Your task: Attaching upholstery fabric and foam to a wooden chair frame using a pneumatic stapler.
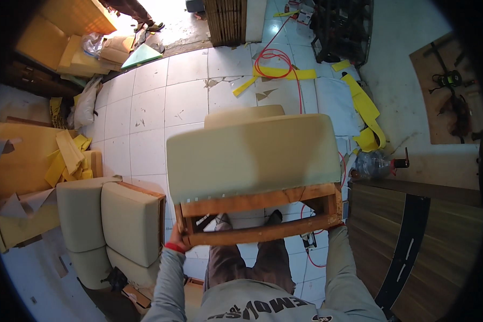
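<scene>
A cream upholstered chair section (pixel 252 155) with a bare wooden frame is in front of my legs, its padded side facing up and away from me. My left hand (pixel 177 236), below a red wristband, grips the frame's lower left corner. At the lower right corner, my right hand (pixel 335 227) holds the same frame; its fingers are mostly hidden by the wood. Behind the padded part, another cream padded piece (pixel 244 114) shows partly. Through the frame's gap I see my feet and the floor.
More cream padded pieces (pixel 131 222) stand at my left, near yellow foam scraps (pixel 70 155). A tool (pixel 309 241) with a red hose (pixel 273 53) lies by my right foot. A dark wood-grain panel (pixel 440 236) stands right. A person's legs (pixel 139 13) show far back.
</scene>
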A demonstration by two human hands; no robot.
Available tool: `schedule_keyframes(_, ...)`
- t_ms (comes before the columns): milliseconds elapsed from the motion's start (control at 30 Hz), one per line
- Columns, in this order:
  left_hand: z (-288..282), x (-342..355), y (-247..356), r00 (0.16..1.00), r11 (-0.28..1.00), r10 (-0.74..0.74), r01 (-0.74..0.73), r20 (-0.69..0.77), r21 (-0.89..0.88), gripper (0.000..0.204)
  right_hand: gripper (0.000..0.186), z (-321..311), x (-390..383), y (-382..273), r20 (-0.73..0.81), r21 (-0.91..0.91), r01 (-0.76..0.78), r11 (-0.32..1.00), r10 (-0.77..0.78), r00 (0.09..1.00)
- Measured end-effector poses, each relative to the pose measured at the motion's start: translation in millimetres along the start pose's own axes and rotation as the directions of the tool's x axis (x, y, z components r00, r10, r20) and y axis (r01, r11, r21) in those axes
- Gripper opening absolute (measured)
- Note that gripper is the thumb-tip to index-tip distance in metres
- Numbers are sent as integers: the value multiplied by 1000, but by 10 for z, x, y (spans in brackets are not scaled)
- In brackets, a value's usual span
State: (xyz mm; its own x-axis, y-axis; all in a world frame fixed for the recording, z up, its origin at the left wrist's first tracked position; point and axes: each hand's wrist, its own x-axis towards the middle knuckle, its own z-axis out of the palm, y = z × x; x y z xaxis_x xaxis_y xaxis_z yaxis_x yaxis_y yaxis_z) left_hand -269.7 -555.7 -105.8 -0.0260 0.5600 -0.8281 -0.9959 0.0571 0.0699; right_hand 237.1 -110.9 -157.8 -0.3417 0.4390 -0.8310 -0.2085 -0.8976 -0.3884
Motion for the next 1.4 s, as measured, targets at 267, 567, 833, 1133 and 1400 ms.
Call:
schedule_keyframes(267,1427,-232,880,967,915,205,-133,-154,381,80,60,-43,-407,425,102,138,-122,983,108,989)
schedule_keyframes(567,2279,-82,-975,815,802,515,-348,-267,486,56,66,1040,-1663,296,-213,-759,354,547,-722,659)
schedule_keyframes(833,3046,-336,-1957,967,689,-229,242,-111,683,122,59,2588,-2403,669,224,-892,450,45,-822,524)
schedule_keyframes(1133,1846,1047,-607,920,163,364,-219,148,962,79,71,2366,-2380,377,179,-970,226,-86,-883,434)
schedule_keyframes(1400,756,2158,-1295,719,-104,684,-68,121,992,81,71,2059,-2524,738,135,-984,163,-64,-875,466)
